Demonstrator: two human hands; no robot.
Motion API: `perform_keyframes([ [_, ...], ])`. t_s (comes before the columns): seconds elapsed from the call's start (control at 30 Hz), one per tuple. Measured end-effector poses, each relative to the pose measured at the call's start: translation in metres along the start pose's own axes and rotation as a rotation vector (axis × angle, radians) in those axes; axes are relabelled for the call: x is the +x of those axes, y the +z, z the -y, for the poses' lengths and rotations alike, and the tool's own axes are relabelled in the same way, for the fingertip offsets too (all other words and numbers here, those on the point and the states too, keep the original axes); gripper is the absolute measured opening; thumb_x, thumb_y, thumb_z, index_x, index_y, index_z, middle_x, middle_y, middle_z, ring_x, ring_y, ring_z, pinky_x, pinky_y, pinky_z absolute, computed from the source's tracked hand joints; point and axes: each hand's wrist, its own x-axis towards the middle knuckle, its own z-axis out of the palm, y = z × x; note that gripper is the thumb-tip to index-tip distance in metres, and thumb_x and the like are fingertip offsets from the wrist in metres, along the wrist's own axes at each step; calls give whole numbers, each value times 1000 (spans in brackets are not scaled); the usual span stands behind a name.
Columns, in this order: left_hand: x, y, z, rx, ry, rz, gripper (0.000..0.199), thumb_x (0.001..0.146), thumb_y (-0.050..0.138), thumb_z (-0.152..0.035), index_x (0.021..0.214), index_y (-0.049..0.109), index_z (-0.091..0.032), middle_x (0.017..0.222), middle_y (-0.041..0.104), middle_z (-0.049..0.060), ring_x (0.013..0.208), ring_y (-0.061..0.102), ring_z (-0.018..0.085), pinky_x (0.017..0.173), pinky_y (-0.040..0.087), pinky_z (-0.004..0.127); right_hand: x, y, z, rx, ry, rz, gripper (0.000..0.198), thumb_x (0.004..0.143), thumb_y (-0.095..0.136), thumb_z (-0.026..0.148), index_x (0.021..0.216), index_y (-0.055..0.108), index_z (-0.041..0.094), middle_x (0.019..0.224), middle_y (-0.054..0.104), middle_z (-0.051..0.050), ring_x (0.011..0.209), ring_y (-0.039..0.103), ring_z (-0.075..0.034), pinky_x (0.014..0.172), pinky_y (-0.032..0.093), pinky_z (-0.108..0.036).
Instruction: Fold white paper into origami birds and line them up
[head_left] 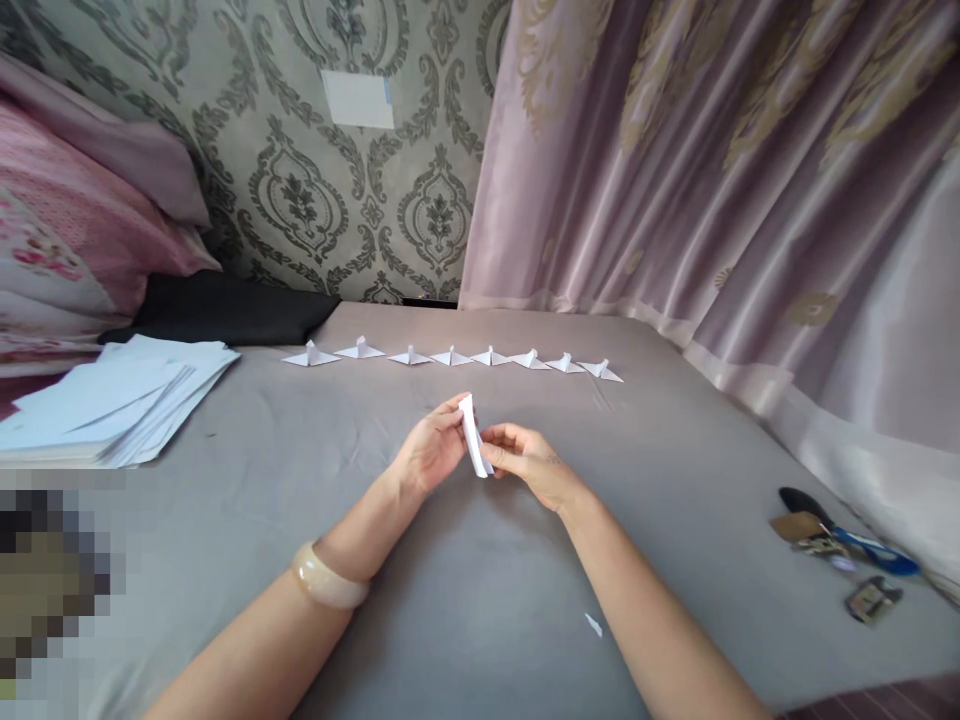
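Messy paper stack [127,400] on the far left, then the left hand [435,447] kinda pinching the top of a folded paper strip [474,437], held up nearer than the row of little paper folds [451,357]. Right hand [534,464]'s got its lower end; paper scrap [593,625] further right.

A fat, round bangle [328,578] is circling the left arm [259,645], a little way up from the left wrist [407,483]. It is looking creamy white, with some light brown in it, and its smooth side is shining a bit. The left grip [433,452] and the right grip [532,466] are both showing bare. The right arm [637,595] is showing bare too. Close to the right wrist [568,497], a tiny, faint mark [553,461] is showing, too small to make out.
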Motion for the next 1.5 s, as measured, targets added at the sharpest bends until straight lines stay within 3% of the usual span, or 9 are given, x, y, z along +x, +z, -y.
perform_keyframes([
  [0.17,0,-1,2,-46,-21,36,22,77,55,-3,97,61,-12,71,55,0,62,54,10,62,45,22,-2,4,-3,14,-30,-6,32,74,71,41,95,66,17,92,64,-4,79,59,-14,63,48,-24],
  [0.4,0,4,5,-7,-52,-26,21,79,51,-3,94,63,-12,72,58,2,65,56,11,64,46,23,-2,10,-13,-221,-155,-221,21,78,62,37,81,67,17,75,66,-1,67,58,-14,60,46,-25],
  [0.5,0,4,8,69,-66,-24,12,87,55,-21,91,63,-13,79,62,5,74,60,14,70,48,25,-1,11,-17,-326,-209,-349,23,78,62,39,76,67,17,66,65,0,61,57,-14,59,45,-24],
  [0.6,0,1,14,197,-56,4,30,85,63,-38,103,61,-15,94,65,7,87,63,18,79,50,30,-3,11,-19,-430,-266,-515,23,78,61,39,71,67,18,62,65,0,58,58,-14,59,44,-24],
  [0.73,-4,-1,20,318,-22,4,56,70,80,-22,120,53,-18,95,67,6,90,65,20,85,49,33,-6,11,-22,-539,-346,-578,22,81,58,38,71,66,19,64,67,-1,59,60,-14,60,45,-24],
  [0.9,-6,0,20,335,-21,-7,54,70,79,-18,117,54,-16,95,68,8,89,66,21,85,50,35,-7,9,-24,-570,-368,-621,20,81,58,35,69,64,20,63,66,0,58,59,-14,61,45,-24],
  [1.23,-4,-1,14,306,-18,23,42,72,77,-25,110,62,-15,106,69,11,94,66,25,81,53,37,-1,0,-23,-341,-258,-661,33,78,60,30,108,54,20,80,68,-1,59,60,-14,59,49,-27],
  [1.4,-5,4,11,291,3,-46,36,72,77,-24,103,64,-12,100,70,11,89,67,23,78,53,35,-8,3,-17,-589,-587,-717,19,81,56,21,98,64,21,105,59,-8,98,59,-20,86,49,-36],
  [1.5,-6,7,9,288,26,-85,34,71,78,-23,100,64,-12,94,70,10,84,67,20,76,53,33,-14,6,-11,-672,-697,-686,13,84,57,25,86,69,21,105,54,-9,100,55,-21,92,46,-39],
])
